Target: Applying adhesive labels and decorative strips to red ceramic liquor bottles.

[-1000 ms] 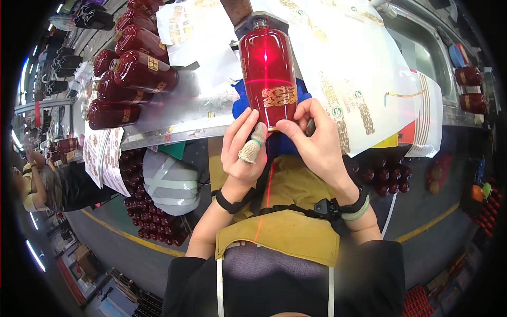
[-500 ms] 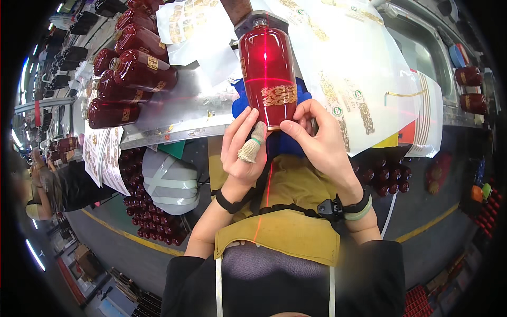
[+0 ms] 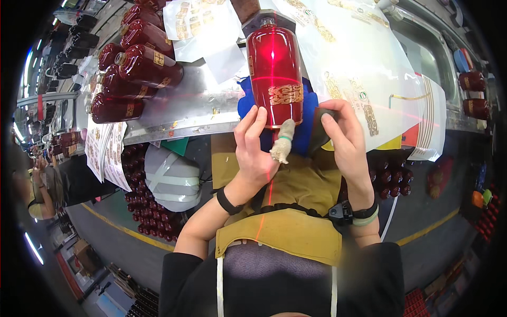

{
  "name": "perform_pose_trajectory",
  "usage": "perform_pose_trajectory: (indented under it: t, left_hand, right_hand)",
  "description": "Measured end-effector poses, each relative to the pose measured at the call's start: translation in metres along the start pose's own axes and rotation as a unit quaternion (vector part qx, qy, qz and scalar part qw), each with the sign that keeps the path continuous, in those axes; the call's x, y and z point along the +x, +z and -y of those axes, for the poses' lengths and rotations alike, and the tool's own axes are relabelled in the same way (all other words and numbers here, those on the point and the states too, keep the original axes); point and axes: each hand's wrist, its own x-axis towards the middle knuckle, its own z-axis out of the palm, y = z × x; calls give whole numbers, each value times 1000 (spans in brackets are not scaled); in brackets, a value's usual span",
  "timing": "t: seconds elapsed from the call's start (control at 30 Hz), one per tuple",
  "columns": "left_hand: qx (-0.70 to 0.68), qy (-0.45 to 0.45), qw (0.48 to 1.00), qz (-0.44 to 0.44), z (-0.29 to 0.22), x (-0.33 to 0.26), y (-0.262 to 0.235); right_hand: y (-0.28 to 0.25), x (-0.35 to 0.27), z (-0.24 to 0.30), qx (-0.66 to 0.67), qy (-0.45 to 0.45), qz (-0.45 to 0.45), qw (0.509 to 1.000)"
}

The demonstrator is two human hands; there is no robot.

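A red glass bottle (image 3: 274, 66) with a gold ornamental band near its base lies on a blue cloth (image 3: 245, 105), its neck pointing away from me. My left hand (image 3: 254, 153) grips the bottle's near end, fingertips along the lower left side. The thumb wears a beige fabric finger cover (image 3: 284, 140) with a green band and presses at the base's right. Just right of the bottle, my right hand (image 3: 346, 138) pinches a dark, flat, flexible-looking piece (image 3: 318, 132) between thumb and fingers. That piece hangs apart from the bottle.
Several red bottles (image 3: 150, 66) lie or lean at the left of the metal table (image 3: 195, 100). A large translucent sheet with gold decals (image 3: 364, 63) covers the right side, and smaller decal sheets (image 3: 200, 26) lie behind. A dark holder (image 3: 272, 18) stands at the bottle's neck.
My right hand has left the bottle's lower right side and now shows a dark flat piece. My left thumb has swung right onto the base. The view has shifted slightly.
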Motion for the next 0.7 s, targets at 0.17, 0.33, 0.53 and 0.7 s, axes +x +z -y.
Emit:
perform_pose_trajectory:
  t: [0.17,0.33,0.53,0.7]
  left_hand:
    - [-17,-112,990,-78,-25,9,12]
    - [-90,-24,996,18,0,14,-24]
    - [11,36,997,69,14,25,-3]
    - [-134,-102,983,67,13,19,-13]
  right_hand:
    - [0,-2,-1,-11,-78,-71,994]
    - [17,-4,0,-88,-107,-114,984]
    - [44,-3,-6,-159,-166,-62,971]
    - [35,-1,-8,-148,-143,-90,974]
